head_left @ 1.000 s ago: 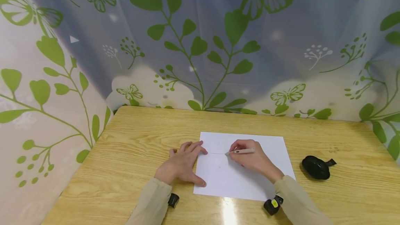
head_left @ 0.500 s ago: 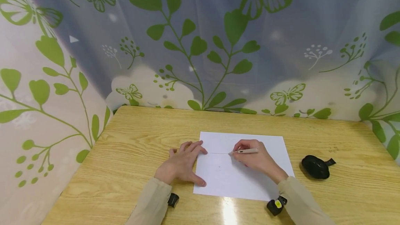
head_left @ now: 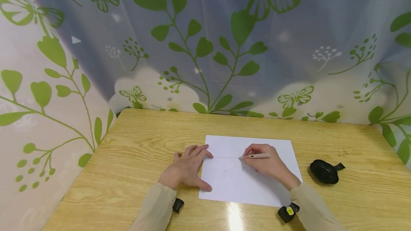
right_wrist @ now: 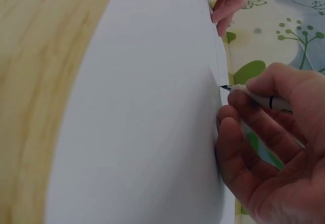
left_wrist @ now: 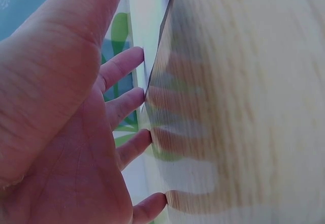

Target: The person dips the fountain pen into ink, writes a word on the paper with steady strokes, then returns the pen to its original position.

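You're pinching the pale pen between thumb and fingers of your right hand, other fingers curling underneath, and its tip is touching the white paper in the upper half, at the right end of a thin dark line. Your left hand is spreading its fingers at the paper's left edge, thumb lying on the paper near its near left corner, index fingertip resting near the far left one. Paper's lying on the wooden table short of its far edge, black dish sitting toward the table's right edge.
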The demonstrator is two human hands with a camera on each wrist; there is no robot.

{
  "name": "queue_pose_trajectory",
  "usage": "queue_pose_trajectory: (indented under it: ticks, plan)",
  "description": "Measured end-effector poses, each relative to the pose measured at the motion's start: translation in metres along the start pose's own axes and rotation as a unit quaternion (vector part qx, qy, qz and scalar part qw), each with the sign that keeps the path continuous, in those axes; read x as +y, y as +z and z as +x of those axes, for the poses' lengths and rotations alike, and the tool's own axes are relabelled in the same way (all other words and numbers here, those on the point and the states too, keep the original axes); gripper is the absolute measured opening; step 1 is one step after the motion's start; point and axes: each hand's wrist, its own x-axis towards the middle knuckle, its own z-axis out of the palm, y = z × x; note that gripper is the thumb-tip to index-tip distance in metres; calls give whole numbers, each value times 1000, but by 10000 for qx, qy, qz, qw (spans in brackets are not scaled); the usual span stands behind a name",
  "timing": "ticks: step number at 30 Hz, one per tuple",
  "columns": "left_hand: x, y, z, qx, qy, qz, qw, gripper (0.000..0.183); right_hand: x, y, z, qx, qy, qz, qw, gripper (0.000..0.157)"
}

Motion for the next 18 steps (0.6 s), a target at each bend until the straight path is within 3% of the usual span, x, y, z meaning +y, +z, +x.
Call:
queue_pose_trajectory:
  ticks: [18]
  plan:
    - [-1, 1, 0, -19, -17, 16, 10000, 88, 7, -12, -8, 104, 228, -88, 9996, 8]
